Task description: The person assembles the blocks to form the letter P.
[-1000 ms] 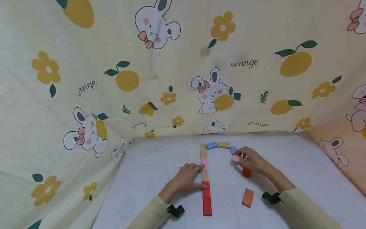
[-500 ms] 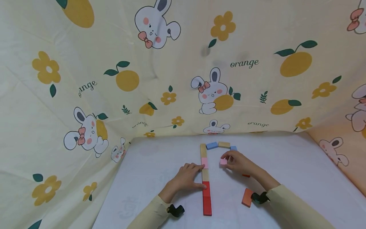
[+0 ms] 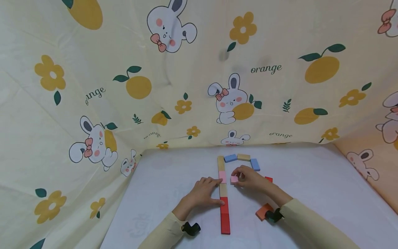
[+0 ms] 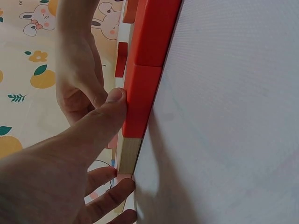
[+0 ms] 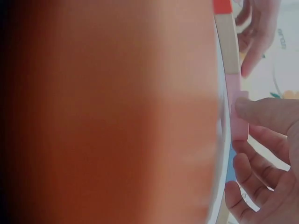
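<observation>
My right hand [image 3: 251, 180] pinches a pink block [image 3: 234, 180] between thumb and fingers, just right of a straight row of blocks. In the right wrist view the held block [image 5: 240, 125] overlaps the row. Resting along the row's left side is my left hand [image 3: 201, 194]. Its thumb touches a red block [image 4: 142, 100], and its index fingertip reaches a pink block [image 3: 222, 175] in the row. A wooden block [image 3: 223, 191] lies between those two, another wooden block [image 3: 221, 163] tops the row at the far end, and a second red block [image 3: 225, 223] forms the near end.
From the row's far end, a blue block [image 3: 230, 158], a wooden block [image 3: 244, 157] and another blue block [image 3: 255, 164] curve rightward. A red block [image 3: 268, 179] shows behind my right forearm. A black wrist camera [image 3: 274, 215] overlaps an orange block [image 3: 263, 211], which fills much of the right wrist view.
My right hand has carried the pink block left, up close to the row. The orange block has turned and shifted left beside the wrist camera. My left hand stays put.
</observation>
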{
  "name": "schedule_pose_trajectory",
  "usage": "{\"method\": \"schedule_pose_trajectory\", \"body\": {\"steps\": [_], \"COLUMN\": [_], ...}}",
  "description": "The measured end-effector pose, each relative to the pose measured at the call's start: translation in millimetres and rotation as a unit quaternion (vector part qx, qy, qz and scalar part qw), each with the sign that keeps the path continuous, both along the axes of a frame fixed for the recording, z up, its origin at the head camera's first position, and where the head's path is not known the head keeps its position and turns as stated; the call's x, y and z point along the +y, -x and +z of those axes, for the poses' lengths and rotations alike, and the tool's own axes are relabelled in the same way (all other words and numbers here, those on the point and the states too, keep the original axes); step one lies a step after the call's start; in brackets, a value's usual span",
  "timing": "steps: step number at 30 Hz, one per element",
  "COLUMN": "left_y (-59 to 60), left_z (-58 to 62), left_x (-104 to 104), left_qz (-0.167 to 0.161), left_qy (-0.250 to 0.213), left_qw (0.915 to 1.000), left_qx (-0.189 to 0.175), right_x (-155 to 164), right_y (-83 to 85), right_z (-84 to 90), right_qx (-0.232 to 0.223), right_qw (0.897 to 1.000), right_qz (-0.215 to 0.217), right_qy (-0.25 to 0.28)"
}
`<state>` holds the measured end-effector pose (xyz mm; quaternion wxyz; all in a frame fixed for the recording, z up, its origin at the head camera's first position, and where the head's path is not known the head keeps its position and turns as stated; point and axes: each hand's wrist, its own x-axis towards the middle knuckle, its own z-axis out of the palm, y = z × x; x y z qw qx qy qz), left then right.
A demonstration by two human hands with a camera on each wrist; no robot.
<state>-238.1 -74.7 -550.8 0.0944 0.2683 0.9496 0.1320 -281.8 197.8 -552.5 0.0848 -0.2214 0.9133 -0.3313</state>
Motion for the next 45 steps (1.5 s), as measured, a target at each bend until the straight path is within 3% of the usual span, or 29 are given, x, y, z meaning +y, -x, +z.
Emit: {"method": "schedule_pose_trajectory", "body": {"steps": [8, 45], "left_y": [-0.4, -0.4], "left_z": [0.8, 2.2], "left_x": [0.3, 0.0], "left_qz": [-0.001, -0.004], "left_qy": [-0.001, 0.000], "left_qw": [1.0000, 1.0000], "left_qx": [0.004, 0.004], "right_x": [-11.0, -18.6], "right_y": [0.9, 1.9], "right_z": [2.0, 5.6], "right_qx": [0.013, -0.017], "right_qw": [1.000, 1.000], "right_qz": [0.021, 0.011], "right_qy": [0.003, -0.004]}}
